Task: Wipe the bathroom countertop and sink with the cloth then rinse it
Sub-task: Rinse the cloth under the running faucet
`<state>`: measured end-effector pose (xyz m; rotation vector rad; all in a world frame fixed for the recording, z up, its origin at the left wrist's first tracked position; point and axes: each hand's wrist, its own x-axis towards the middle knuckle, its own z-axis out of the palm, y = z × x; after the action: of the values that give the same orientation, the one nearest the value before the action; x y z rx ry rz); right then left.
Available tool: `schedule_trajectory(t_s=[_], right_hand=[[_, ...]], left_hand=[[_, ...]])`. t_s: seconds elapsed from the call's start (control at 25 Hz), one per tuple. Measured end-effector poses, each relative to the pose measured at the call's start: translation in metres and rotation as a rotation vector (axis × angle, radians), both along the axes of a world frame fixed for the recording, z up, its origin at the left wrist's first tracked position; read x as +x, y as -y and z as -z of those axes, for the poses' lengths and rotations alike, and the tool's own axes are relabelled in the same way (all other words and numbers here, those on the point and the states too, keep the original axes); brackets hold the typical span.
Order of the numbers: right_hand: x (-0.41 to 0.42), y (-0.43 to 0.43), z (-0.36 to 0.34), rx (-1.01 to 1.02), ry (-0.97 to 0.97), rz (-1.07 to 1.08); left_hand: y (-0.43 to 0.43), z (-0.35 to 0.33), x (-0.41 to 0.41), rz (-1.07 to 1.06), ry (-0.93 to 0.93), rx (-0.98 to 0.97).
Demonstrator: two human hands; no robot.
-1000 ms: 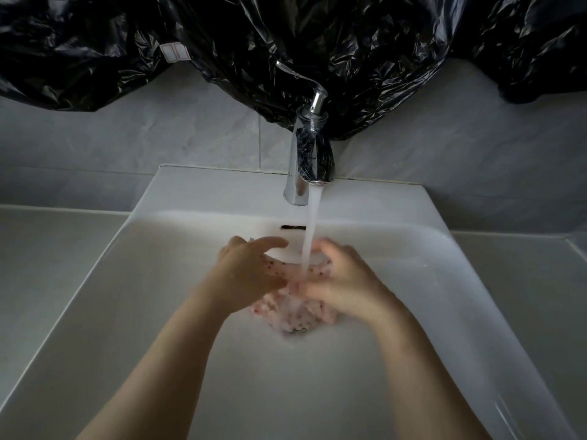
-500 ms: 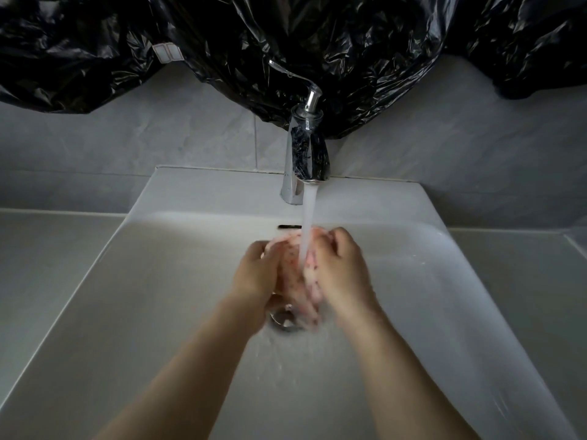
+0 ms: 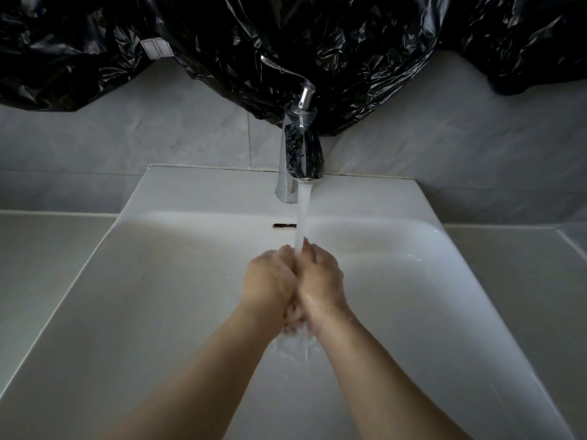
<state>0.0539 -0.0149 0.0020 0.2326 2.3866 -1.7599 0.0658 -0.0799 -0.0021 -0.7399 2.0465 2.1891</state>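
Note:
My left hand [image 3: 268, 277] and my right hand [image 3: 320, 277] are pressed together over the middle of the white sink [image 3: 158, 296], squeezing the pale, speckled cloth [image 3: 293, 314] between them. Almost all of the cloth is hidden by my palms; only a small wet fold shows below my wrists. Water runs from the chrome faucet [image 3: 298, 154] straight onto my fingers, and more water drips from under my hands into the basin. The grey countertop [image 3: 47, 265] lies on both sides of the sink.
Black plastic sheeting [image 3: 286, 42] hangs over the wall behind the faucet, with its lower edge touching the faucet lever. An overflow slot [image 3: 283, 225] sits in the sink's back wall. Grey tiles [image 3: 143, 128] back the counter.
My hands have closed tightly together around the cloth, which was spread out and plainly visible a second ago. The water keeps running.

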Motion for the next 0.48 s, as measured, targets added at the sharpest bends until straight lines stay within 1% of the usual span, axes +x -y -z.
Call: schedule_trajectory(t_s=[0.04, 0.08, 0.16, 0.2, 0.24, 0.28, 0.32, 0.36, 0.4, 0.48], right_hand=[[-0.004, -0.005, -0.002, 0.087, 0.033, -0.023], [-0.008, -0.012, -0.001, 0.218, 0.048, -0.062], [-0.008, -0.021, -0.006, 0.372, -0.048, -0.038], [-0.007, -0.023, -0.008, 0.393, -0.087, -0.037], [-0.007, -0.024, -0.008, 0.371, -0.128, -0.045], [-0.006, -0.024, -0.01, 0.317, -0.195, -0.068], [-0.005, -0.023, -0.013, 0.229, -0.24, -0.093], [-0.003, -0.021, -0.014, 0.134, -0.282, -0.132], [-0.003, -0.022, -0.014, 0.042, -0.296, -0.16], [-0.008, -0.026, -0.015, -0.204, -0.348, -0.13]], left_hand=[[0.004, -0.002, -0.001, 0.02, 0.018, -0.197], [0.007, -0.003, -0.001, 0.028, 0.016, -0.393], [0.013, -0.004, 0.0, 0.104, -0.048, -0.727], [0.017, -0.006, 0.003, 0.148, -0.071, -0.938], [0.02, -0.004, 0.006, 0.192, -0.096, -1.131], [0.021, -0.002, 0.007, 0.258, -0.125, -1.224], [0.021, 0.001, 0.006, 0.328, -0.166, -1.162], [0.021, 0.004, 0.005, 0.36, -0.206, -0.998], [0.023, 0.007, 0.003, 0.366, -0.194, -0.78], [0.029, 0.006, -0.002, 0.248, -0.115, -0.516]])
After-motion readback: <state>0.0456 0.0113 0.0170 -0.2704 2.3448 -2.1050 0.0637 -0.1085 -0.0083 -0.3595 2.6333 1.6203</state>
